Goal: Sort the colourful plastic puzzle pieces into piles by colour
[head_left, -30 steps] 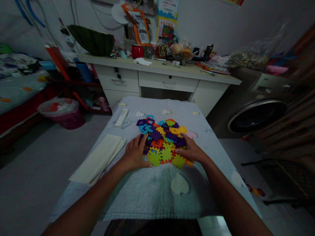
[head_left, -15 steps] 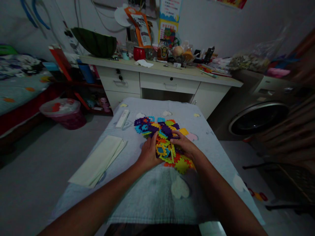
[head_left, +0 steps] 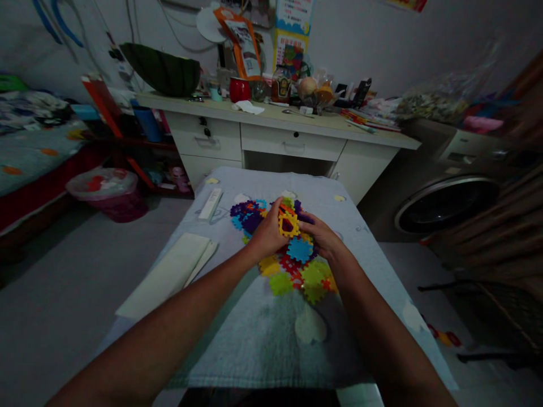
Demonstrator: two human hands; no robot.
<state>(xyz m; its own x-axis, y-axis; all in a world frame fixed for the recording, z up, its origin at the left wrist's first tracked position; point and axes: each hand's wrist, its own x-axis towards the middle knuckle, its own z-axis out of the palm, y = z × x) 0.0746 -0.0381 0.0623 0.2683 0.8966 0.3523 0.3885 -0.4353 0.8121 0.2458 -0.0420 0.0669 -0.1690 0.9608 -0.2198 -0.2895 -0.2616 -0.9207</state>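
Observation:
A pile of toothed, interlocking plastic building pieces (head_left: 314,277) in yellow, green, red, blue and purple lies mid-table. My left hand (head_left: 268,234) is closed round the left side of a raised cluster, its thumb upright beside a yellow open-centred piece (head_left: 289,224). From the right, my right hand (head_left: 321,233) grips the same cluster with curled fingers. A light-blue piece (head_left: 300,249) shows just below the hands. More purple and blue pieces (head_left: 248,215) lie left of my left hand. My palms and fingers hide part of the cluster.
A pale cloth (head_left: 246,350) covers the table. At its left are a folded cream sheet (head_left: 165,277) and a narrow white box (head_left: 210,204). Behind stands a white desk (head_left: 271,117) with jars and half a watermelon (head_left: 163,70); a washing machine (head_left: 449,186) is at right.
Both hands have moved slightly up and away from me, lifting a cluster of pieces. Yellow, green and red pieces beneath are now uncovered and spread nearer to me.

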